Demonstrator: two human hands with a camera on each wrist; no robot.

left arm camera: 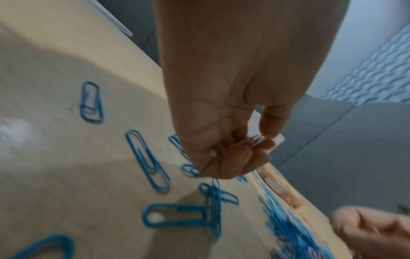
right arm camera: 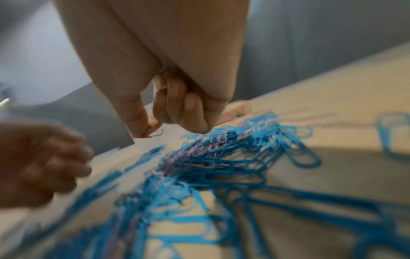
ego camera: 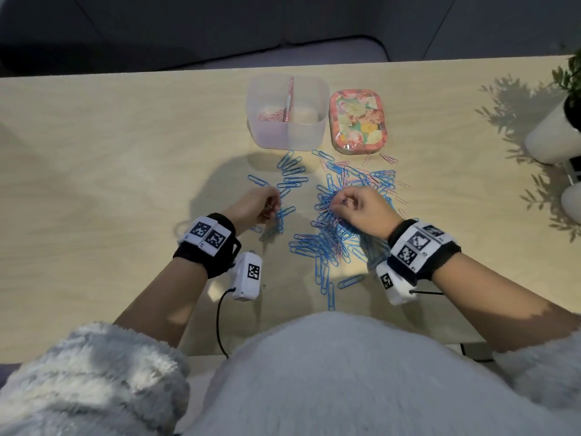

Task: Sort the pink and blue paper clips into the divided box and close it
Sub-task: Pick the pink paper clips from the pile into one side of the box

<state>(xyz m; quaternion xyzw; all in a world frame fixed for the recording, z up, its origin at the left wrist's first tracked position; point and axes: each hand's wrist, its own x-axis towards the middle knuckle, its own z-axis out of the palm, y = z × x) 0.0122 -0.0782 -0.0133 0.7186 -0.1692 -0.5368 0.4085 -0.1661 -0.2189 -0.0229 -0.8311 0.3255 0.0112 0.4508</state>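
Note:
The clear divided box (ego camera: 286,133) stands open at the back of the table, and pink clips (ego camera: 272,116) lie in its left compartment. Its floral lid (ego camera: 358,119) lies flat just to the right. A tangled pile of blue and pink clips (ego camera: 342,234) spreads in front of me, with a looser group of blue clips (ego camera: 290,174) to its left. My left hand (ego camera: 272,204) is curled round a small bunch of thin pink clips (left arm camera: 250,142). Over the pile, my right hand (ego camera: 341,202) pinches one pink clip (right arm camera: 156,134) between thumb and forefinger.
A plant in a white pot (ego camera: 553,133) stands at the right edge of the table, with a second white pot (ego camera: 572,199) in front of it. Single pink clips (ego camera: 388,158) lie near the lid. A black cable (ego camera: 220,319) hangs from my left wrist camera.

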